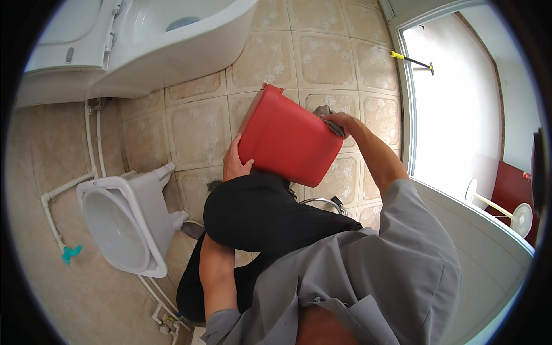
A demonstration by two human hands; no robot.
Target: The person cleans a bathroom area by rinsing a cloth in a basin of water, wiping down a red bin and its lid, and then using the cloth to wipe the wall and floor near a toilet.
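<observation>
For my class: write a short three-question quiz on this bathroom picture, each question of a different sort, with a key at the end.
1. True or false: the red bucket is standing upright on the tiled floor.
2. Which hand presses a grey cloth against the bucket? A) left hand B) right hand C) neither
3. Fill in: the left hand grips the bucket at its lower ____ edge.

Key
1. False: it is tilted and held up off the floor above the person's black-clad knee.
2. B: the right hand holds the cloth at the bucket's upper right side.
3. left
</observation>
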